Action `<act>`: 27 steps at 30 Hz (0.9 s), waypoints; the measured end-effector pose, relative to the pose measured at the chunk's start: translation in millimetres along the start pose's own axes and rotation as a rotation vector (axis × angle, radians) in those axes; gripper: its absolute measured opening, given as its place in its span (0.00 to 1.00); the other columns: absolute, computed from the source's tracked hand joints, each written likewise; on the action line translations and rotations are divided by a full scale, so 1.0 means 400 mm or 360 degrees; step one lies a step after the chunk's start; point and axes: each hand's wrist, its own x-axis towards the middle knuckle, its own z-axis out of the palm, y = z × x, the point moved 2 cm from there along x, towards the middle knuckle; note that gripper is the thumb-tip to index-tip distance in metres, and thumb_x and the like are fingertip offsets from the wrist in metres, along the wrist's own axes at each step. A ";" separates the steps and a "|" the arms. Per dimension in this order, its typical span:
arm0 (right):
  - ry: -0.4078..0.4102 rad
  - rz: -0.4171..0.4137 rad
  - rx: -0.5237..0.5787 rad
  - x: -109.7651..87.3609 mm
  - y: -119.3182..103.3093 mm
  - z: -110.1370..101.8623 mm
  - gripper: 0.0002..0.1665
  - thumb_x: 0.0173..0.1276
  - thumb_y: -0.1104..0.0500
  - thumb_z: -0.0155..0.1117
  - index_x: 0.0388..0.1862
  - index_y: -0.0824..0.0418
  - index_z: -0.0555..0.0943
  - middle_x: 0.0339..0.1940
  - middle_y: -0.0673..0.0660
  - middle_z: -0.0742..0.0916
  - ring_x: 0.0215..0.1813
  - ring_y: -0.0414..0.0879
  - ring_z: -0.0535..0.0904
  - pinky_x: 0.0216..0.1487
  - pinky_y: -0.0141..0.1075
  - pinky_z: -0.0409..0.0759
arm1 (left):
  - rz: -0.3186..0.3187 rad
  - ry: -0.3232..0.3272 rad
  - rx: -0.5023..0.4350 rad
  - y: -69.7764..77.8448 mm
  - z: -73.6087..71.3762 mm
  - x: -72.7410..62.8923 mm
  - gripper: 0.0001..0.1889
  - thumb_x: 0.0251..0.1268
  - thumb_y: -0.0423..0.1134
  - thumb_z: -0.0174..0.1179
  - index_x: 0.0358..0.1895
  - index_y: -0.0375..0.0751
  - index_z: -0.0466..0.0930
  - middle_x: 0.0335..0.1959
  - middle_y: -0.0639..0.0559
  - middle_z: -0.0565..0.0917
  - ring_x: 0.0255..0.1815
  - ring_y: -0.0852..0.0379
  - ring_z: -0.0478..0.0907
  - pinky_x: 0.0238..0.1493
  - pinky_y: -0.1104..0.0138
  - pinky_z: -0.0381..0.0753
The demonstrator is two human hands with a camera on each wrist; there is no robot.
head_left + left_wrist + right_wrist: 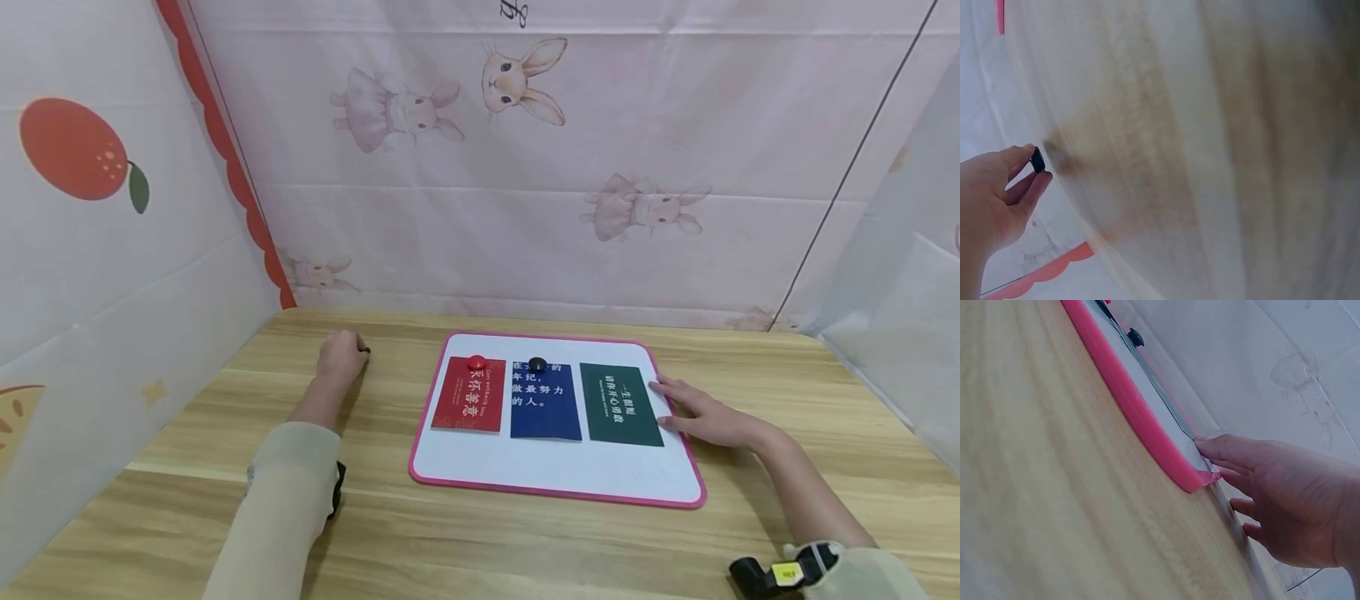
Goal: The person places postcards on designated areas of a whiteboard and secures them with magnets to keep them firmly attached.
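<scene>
My left hand [342,360] is over the table to the left of the whiteboard, pinching a small black magnet [1037,160] between thumb and fingers. On the pink-framed whiteboard [480,463] lie a red card [469,408], a blue card [546,418] and a green card [621,405] in a row. A red magnet [477,362] sits on the red card's top edge, and a black round magnet [537,365] on the blue card's. No magnet shows on the green card. My right hand [708,414], fingers extended, rests at the board's right edge, with the thumb at the green card's edge.
The whiteboard lies flat on a wood-grain table [465,542]. Behind the table hangs a pink rabbit-print cloth [465,242]. White printed cloths [90,267] stand at the left and right sides. A black device with a yellow label [787,573] is strapped to the right wrist.
</scene>
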 end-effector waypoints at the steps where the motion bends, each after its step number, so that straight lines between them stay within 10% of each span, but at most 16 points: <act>1: 0.0001 -0.0001 0.0001 0.000 0.000 0.000 0.43 0.63 0.52 0.60 0.71 0.67 0.54 0.69 0.73 0.51 0.67 0.71 0.40 0.57 0.69 0.43 | 0.0005 0.0008 -0.0018 0.001 0.000 -0.001 0.06 0.60 0.30 0.58 0.36 0.29 0.80 0.36 0.38 0.80 0.40 0.42 0.76 0.43 0.54 0.76; 27: -0.0002 0.0016 0.0006 0.001 0.002 0.001 0.43 0.63 0.52 0.60 0.71 0.66 0.54 0.70 0.72 0.51 0.67 0.71 0.40 0.57 0.69 0.43 | 0.0192 0.0061 -0.0275 0.110 -0.014 -0.018 0.06 0.60 0.28 0.57 0.39 0.28 0.76 0.38 0.35 0.79 0.42 0.41 0.76 0.42 0.57 0.77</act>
